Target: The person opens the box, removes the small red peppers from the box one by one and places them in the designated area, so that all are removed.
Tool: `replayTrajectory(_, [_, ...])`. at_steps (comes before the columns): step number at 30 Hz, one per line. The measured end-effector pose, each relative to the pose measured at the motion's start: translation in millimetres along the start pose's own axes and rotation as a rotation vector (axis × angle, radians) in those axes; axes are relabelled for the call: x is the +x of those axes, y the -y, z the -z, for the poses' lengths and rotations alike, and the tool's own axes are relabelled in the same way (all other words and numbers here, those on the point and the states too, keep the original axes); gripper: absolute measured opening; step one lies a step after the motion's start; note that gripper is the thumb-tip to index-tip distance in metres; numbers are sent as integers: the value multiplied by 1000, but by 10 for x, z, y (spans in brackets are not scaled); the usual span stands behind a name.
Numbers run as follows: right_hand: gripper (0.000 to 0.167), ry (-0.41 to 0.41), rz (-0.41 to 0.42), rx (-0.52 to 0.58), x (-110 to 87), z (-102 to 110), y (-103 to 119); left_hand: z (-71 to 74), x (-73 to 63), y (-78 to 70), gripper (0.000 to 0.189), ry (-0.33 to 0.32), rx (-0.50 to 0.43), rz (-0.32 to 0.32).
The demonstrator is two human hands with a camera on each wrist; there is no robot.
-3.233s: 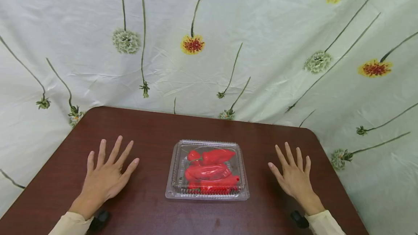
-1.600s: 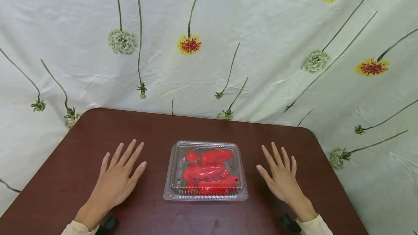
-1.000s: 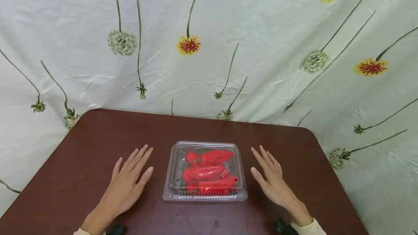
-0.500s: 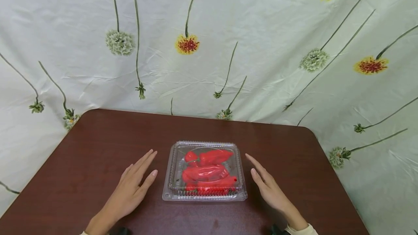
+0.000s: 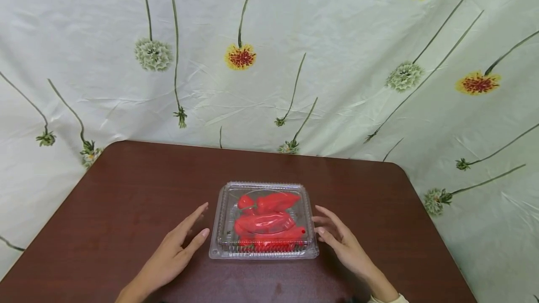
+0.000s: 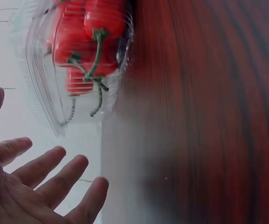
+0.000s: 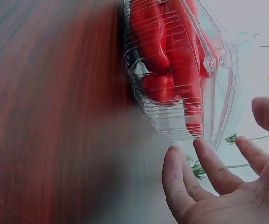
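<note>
A clear plastic clamshell box (image 5: 264, 221) with its lid down sits mid-table in the head view. Several red peppers (image 5: 269, 222) with green stems lie inside it. My left hand (image 5: 174, 249) is at the box's left side, fingers extended and a small gap away; the left wrist view shows those fingers (image 6: 55, 182) spread apart from the plastic. On the other side, my right hand (image 5: 343, 244) has its fingertips close to the box's right edge. In the right wrist view the right fingers (image 7: 218, 172) are slightly bent near the rim; whether they touch it I cannot tell.
The box stands on a dark red-brown table (image 5: 168, 172) with rounded far corners. Behind and to the sides hangs a pale cloth (image 5: 358, 60) printed with flowers.
Both hands have moved inward from wide apart to either side of the box, turning from palm-down and spread to palms facing it. The box has stayed in place.
</note>
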State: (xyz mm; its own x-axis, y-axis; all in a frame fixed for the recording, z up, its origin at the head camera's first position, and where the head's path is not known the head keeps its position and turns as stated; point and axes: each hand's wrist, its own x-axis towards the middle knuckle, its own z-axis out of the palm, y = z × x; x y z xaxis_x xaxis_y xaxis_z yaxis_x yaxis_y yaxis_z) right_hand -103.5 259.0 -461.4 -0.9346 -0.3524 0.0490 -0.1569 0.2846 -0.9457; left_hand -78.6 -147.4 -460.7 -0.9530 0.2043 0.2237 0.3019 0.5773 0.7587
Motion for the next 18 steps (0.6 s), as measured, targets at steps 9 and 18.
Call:
replayTrajectory(9, [49,33,-44,63,-41,-10,-22,-39,-25,21,58,50,-174,14])
replayTrajectory(18, [34,60,-127,124,-55,-21,-27,-67,-56,51,47,154,-347,104])
